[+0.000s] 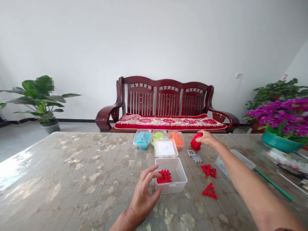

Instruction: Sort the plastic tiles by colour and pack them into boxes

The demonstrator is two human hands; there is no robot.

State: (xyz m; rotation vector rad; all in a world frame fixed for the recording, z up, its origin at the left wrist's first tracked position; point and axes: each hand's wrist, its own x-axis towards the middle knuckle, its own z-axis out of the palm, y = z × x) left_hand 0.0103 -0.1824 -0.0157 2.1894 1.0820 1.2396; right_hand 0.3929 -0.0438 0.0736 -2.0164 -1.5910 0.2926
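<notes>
My right hand (pixel 207 138) is closed on a bunch of red plastic building pieces (pixel 196 143) at the table's far side. Just below it lie grey pieces (pixel 194 155). My left hand (pixel 146 184) curls about the left side of a clear plastic box (pixel 181 186), thumb at its front corner and fingertips at the rim. Square red notched pieces (pixel 164 176) are in the box's left part, touched or overlapped by a fingertip. The box's hinged lid (pixel 166 148) stands open behind. Triangular red pieces (pixel 209 191) and more red pieces (pixel 209 171) lie to the right.
Behind the lid sit tubs of blue (pixel 142 140), green (pixel 158 136) and orange pieces (pixel 176 139). A clear container (pixel 242 159) lies partly beneath my right forearm. A green stick (pixel 274 184) and a teal pot of purple flowers (pixel 279 141) are at the right. A wooden bench (pixel 167 96) stands beyond.
</notes>
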